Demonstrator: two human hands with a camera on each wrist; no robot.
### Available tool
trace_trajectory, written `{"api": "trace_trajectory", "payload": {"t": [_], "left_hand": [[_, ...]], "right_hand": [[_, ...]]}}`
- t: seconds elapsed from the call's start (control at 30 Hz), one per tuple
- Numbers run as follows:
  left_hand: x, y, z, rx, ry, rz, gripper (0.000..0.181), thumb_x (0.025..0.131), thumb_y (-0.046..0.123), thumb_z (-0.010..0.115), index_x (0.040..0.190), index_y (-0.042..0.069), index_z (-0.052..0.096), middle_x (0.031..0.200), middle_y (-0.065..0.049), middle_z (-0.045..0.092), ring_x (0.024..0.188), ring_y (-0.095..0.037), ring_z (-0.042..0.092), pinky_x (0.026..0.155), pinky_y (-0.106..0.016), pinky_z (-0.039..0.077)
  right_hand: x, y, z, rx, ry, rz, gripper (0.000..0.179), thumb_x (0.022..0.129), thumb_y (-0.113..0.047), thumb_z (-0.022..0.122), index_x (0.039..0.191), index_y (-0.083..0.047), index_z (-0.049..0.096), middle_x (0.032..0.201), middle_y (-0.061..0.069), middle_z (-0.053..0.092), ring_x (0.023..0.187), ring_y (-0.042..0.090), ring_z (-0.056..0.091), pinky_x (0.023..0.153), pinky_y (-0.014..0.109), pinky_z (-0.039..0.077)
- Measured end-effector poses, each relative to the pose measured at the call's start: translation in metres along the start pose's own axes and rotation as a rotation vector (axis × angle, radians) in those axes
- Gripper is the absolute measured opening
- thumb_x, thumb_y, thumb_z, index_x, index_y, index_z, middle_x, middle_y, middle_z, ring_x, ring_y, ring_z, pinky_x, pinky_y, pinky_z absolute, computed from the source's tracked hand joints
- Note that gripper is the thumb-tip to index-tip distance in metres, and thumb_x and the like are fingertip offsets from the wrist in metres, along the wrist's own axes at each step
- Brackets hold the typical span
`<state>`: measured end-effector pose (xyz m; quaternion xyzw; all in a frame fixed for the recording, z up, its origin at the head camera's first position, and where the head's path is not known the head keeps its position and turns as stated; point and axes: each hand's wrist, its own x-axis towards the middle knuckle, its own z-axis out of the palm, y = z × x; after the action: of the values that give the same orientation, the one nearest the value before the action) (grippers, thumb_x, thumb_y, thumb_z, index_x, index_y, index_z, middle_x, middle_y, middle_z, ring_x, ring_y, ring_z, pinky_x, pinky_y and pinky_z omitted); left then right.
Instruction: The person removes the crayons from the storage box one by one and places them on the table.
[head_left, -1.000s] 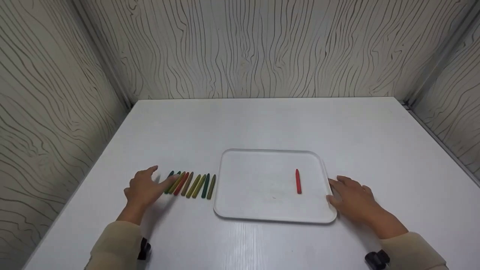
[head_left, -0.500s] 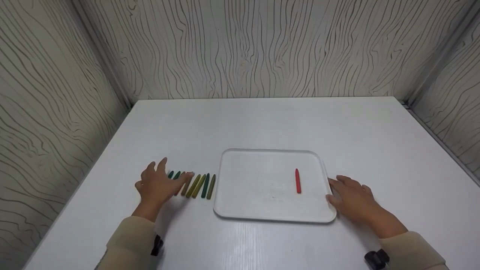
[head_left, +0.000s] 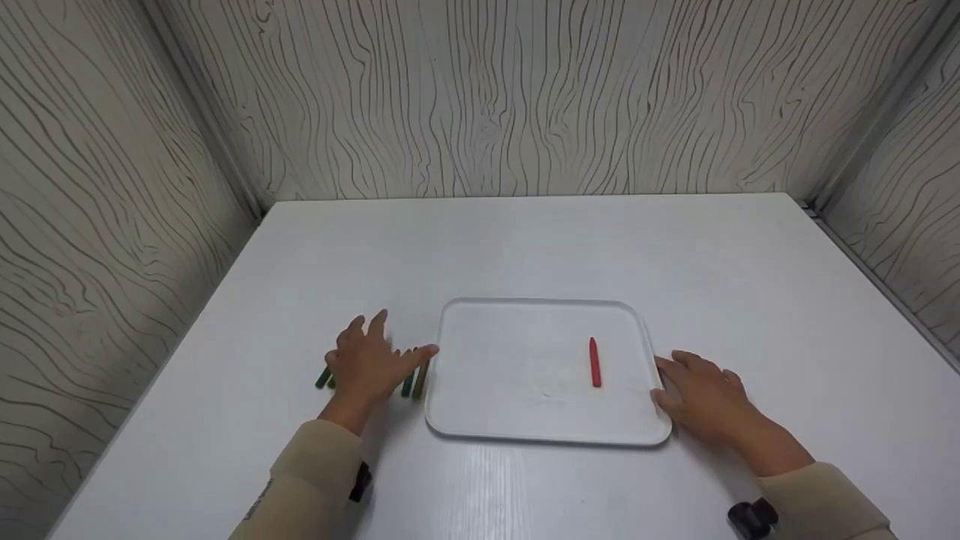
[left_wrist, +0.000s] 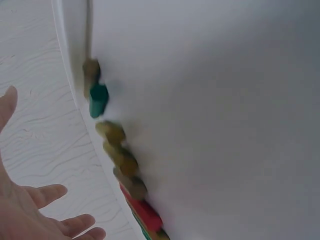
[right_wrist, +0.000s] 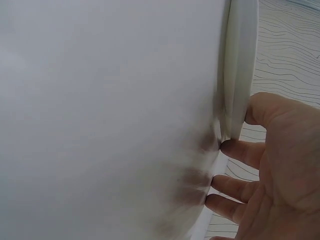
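My left hand [head_left: 367,369] hovers over a row of crayons with its fingers spread, its thumb close to the left rim of the white tray [head_left: 510,439]. Beneath it show a dark green crayon [head_left: 324,378], another green crayon [head_left: 408,385] and an olive-brown crayon [head_left: 421,381]; the hand hides others. The left wrist view shows a red crayon [left_wrist: 144,212] and yellowish crayons [left_wrist: 121,160] in that row. On the tray lies one red crayon [head_left: 595,363]. My right hand [head_left: 705,397] grips the tray's right rim between thumb and fingertips.
The white table [head_left: 540,247] extends behind and in front of the tray. Wood-grain patterned panels [head_left: 487,97] rise at the back and both sides. Dark wrist cameras [head_left: 752,519] sit at the sleeves.
My left hand has moved right along the crayon row, from its left end to near the tray. The leftmost crayons now lie slightly farther left. The right hand has barely moved.
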<state>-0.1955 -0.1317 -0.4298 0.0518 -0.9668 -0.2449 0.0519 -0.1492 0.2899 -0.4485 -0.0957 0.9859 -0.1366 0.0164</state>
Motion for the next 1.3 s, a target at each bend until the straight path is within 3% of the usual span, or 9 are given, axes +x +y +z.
{"api": "trace_trajectory", "payload": {"t": [0.3, 0.77, 1.3], "left_hand": [[-0.002, 0.036, 0.020, -0.005, -0.004, 0.059, 0.100, 0.069, 0.070, 0.067, 0.143, 0.009, 0.042, 0.142, -0.024, 0.037, 0.129, -0.042, 0.033, 0.097, -0.065, 0.022], [-0.009, 0.085, 0.044, -0.024, -0.017, 0.151, 0.093, 0.068, 0.068, 0.070, 0.138, 0.010, 0.049, 0.137, -0.019, 0.043, 0.125, -0.037, 0.038, 0.094, -0.057, 0.030], [-0.020, 0.135, 0.069, -0.004, -0.094, 0.180, 0.089, 0.069, 0.066, 0.071, 0.138, 0.014, 0.050, 0.136, -0.015, 0.045, 0.126, -0.032, 0.038, 0.099, -0.051, 0.028]], "right_hand": [[-0.001, -0.001, 0.000, 0.012, -0.001, 0.000, 0.054, 0.093, -0.032, 0.057, 0.136, -0.001, 0.048, 0.136, 0.029, 0.041, 0.125, 0.048, 0.036, 0.093, 0.068, 0.022], [-0.001, 0.001, 0.002, 0.018, -0.005, 0.006, 0.055, 0.093, -0.034, 0.057, 0.137, -0.002, 0.048, 0.138, 0.028, 0.040, 0.126, 0.048, 0.035, 0.094, 0.067, 0.021], [-0.001, -0.001, 0.001, 0.023, -0.017, 0.023, 0.056, 0.093, -0.034, 0.057, 0.137, -0.001, 0.047, 0.138, 0.030, 0.040, 0.126, 0.049, 0.034, 0.094, 0.067, 0.021]]}}
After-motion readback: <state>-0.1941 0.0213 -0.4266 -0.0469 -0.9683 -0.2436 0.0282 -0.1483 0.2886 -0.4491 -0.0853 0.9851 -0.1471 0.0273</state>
